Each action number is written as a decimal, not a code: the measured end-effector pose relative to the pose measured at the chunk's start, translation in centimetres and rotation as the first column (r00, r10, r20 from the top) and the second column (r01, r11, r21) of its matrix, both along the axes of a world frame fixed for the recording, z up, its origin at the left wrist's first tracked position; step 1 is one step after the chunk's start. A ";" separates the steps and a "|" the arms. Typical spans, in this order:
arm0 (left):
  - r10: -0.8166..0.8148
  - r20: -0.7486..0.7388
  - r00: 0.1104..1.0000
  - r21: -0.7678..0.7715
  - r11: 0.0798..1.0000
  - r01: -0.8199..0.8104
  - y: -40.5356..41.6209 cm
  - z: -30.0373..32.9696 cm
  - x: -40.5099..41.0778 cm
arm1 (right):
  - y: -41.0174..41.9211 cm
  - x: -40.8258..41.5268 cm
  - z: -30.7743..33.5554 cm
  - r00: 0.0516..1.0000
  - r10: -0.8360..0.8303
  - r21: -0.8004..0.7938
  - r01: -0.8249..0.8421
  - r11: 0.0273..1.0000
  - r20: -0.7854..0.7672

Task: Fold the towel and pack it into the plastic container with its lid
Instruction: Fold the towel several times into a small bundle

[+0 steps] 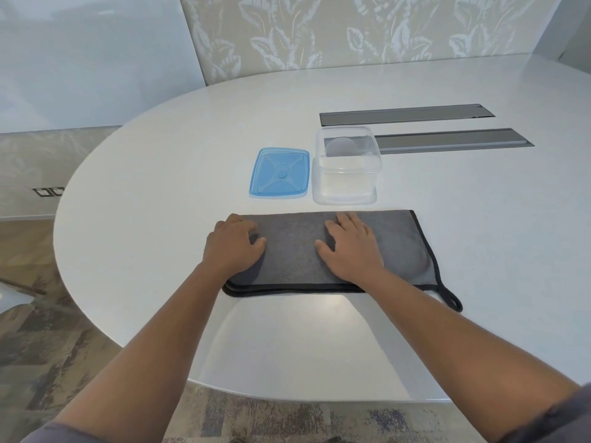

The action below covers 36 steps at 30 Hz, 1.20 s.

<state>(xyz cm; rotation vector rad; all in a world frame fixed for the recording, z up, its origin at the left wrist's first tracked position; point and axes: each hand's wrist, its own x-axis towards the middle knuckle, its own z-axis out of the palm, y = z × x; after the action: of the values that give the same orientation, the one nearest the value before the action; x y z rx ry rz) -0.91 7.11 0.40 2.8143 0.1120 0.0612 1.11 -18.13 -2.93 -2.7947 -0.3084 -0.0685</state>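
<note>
A grey towel with a black hem lies folded in half on the white table, its doubled edge toward me and a hanging loop at its near right corner. My left hand rests on the towel's left end with the fingers curled over it. My right hand lies flat, fingers spread, on the towel's middle. Just beyond the towel stands the clear plastic container, uncovered and with nothing inside. Its blue lid lies flat on the table to the container's left.
The white oval table curves away on the left, its near edge close to me. Two grey cable-hatch strips are set into the top behind the container. Floor sockets sit beyond the table's left edge.
</note>
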 end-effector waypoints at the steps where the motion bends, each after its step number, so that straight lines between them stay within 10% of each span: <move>1: 0.044 -0.039 0.998 -0.001 0.999 -0.044 0.4 0.3 0.0 | 0.0 0.0 -0.1 1.000 -0.002 -0.013 0.001 1.000 -0.017; 12: 0.267 -0.230 0.936 -0.119 0.947 -0.300 1.5 0.7 -0.2 | 1.2 0.0 0.9 0.996 -0.045 0.195 0.058 0.979 -0.074; 19: 0.248 -0.292 0.924 -0.356 0.869 -0.345 1.3 0.9 0.1 | 4.5 -0.9 2.5 0.951 0.064 0.850 0.240 0.468 -0.303; 36: 0.219 -0.332 0.918 -0.399 0.849 -0.347 0.8 2.0 0.3 | 4.2 -0.4 1.7 0.932 0.080 0.893 0.310 0.325 -0.352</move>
<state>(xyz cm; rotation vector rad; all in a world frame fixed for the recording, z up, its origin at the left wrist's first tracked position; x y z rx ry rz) -0.58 7.94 2.40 2.3005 0.5406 -0.2584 0.68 -13.90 -1.23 -1.5476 0.0581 0.1605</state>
